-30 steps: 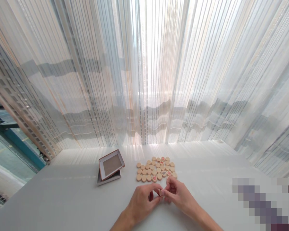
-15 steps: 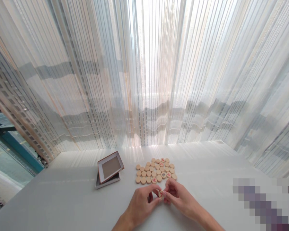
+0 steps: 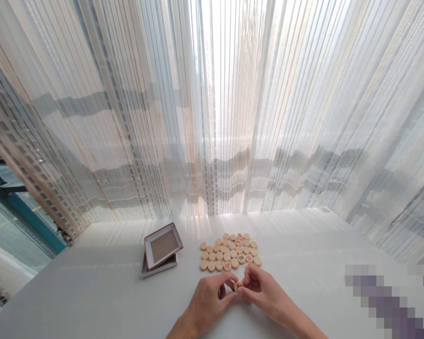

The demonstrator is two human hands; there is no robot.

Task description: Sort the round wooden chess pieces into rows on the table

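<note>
Pale discs [image 3: 227, 256] crowd together in uneven rows on a white table [image 3: 304, 263], most showing plain faces, four bearing red marks and one a dark mark; to their left lies a box [image 3: 164, 246], one half resting askew on the other.

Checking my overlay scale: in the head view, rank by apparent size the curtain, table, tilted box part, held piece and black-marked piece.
1. Curtain
2. Table
3. Tilted box part
Unranked, smallest: held piece and black-marked piece; they look alike, and nearness to the camera may mislead.
</note>
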